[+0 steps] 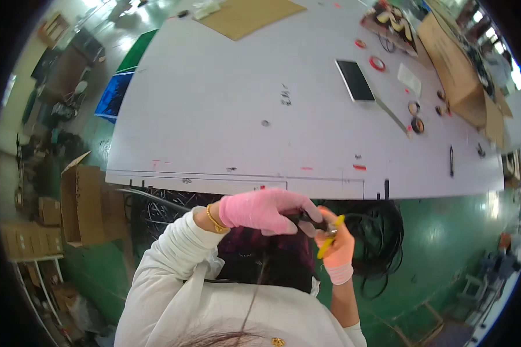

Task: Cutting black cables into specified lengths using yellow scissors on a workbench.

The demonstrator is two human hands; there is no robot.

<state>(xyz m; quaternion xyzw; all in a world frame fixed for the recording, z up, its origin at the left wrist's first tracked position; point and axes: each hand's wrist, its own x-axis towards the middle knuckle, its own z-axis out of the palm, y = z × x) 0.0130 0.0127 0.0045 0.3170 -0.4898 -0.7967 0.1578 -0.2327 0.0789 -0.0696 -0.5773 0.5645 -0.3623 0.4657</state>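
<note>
- Overhead fisheye view of a person in a white top, looking down on 2 hands in pink gloves held close together just below the near edge of a large white table (226, 104).
- The left hand (263, 210) comes in from the left, with a gold bracelet (214, 221) at the wrist. Its fingers are curled shut around the dark handle end of a tool (321, 228).
- The right hand (337, 246) comes up from below, just right of the left hand and touching it. It is closed on the same tool, where yellow grips stick out between the fingers.
- The tool is small and partly hidden by both hands, so its exact kind is unclear. It sits between the 2 hands, above the green floor (446, 243) and just in front of the table edge.
- A loop of black cable (382, 243) lies on the floor beside and behind the right hand. Whether it runs into the hands cannot be told.
- More dark cables (156, 211) are piled under the table edge, left of the left hand.
- On the table, well away from the hands: a phone (355, 80) lying flat, a red tape roll (377, 63), a ruler (391, 114), a black pen (451, 161) and a few small round parts (417, 125).
- A long cardboard box (454, 63) lies along the right side of the table, and a flat cardboard sheet (252, 14) lies at the far edge.
- An open cardboard box (90, 202) stands on the floor at the left, with a blue crate (113, 95) farther back.
</note>
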